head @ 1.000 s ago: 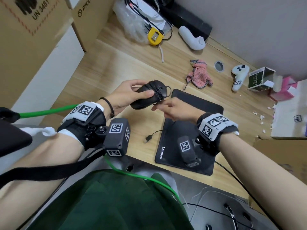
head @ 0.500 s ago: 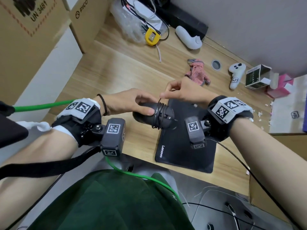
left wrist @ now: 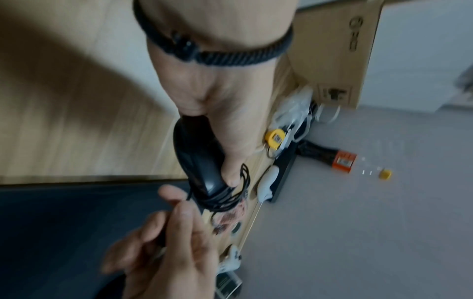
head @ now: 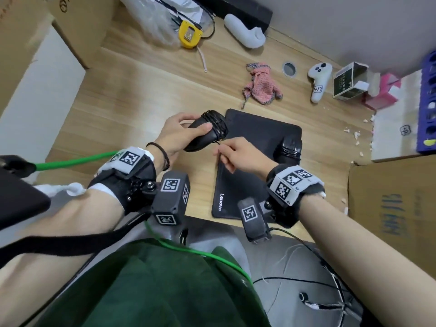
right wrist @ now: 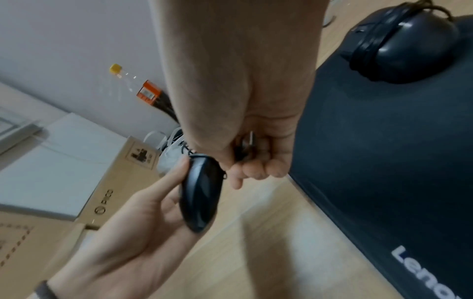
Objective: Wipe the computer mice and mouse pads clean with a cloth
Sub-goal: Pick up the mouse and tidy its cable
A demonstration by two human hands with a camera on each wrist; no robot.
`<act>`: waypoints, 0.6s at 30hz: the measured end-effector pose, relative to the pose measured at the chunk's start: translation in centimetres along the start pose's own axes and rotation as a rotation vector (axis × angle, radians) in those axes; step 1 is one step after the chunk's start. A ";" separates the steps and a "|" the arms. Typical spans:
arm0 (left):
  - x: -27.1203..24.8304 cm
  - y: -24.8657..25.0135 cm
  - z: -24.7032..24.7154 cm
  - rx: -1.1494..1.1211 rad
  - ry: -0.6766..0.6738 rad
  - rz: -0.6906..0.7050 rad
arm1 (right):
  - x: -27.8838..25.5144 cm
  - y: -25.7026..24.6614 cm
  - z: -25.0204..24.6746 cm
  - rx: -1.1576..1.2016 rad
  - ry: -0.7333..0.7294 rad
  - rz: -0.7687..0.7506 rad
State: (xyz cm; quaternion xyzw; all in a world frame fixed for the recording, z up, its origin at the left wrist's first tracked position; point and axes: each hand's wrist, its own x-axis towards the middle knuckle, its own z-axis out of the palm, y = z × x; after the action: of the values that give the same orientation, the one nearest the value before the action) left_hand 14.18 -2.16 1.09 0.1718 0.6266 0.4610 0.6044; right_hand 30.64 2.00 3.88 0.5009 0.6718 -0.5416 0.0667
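My left hand [head: 174, 135] grips a black wired mouse [head: 205, 132] above the desk, its cable wound around the front. In the wrist views the same mouse [left wrist: 197, 161] [right wrist: 200, 194] lies between thumb and fingers. My right hand [head: 238, 154] pinches the cable's plug end [right wrist: 247, 143] just right of the mouse. A second black mouse [head: 289, 149] [right wrist: 401, 46], also wrapped in its cable, sits on the right edge of the black Lenovo mouse pad [head: 254, 142] [right wrist: 384, 161]. A pink cloth [head: 262, 87] lies crumpled on the desk beyond the pad.
On the far desk are a yellow tape measure [head: 188, 34], a plastic bag of cables [head: 151, 17], two white controllers [head: 245, 35] [head: 318, 79] and a small box [head: 349, 83]. Cardboard boxes [head: 70, 27] [head: 396, 208] flank the desk left and right.
The left hand has lifted the mouse off the pad's left edge and tilted it. The right hand came from beyond the mouse back to its near side, still holding the cable end.
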 end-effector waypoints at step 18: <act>2.5 -5.6 12.8 0.424 -0.001 0.130 | -6.1 9.7 -6.4 0.600 0.125 0.173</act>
State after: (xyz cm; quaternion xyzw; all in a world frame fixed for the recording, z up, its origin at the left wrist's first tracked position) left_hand 27.34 1.60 -2.80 0.3354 0.6968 0.3569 0.5240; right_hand 43.75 2.60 3.91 0.5860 0.4397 -0.6760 -0.0796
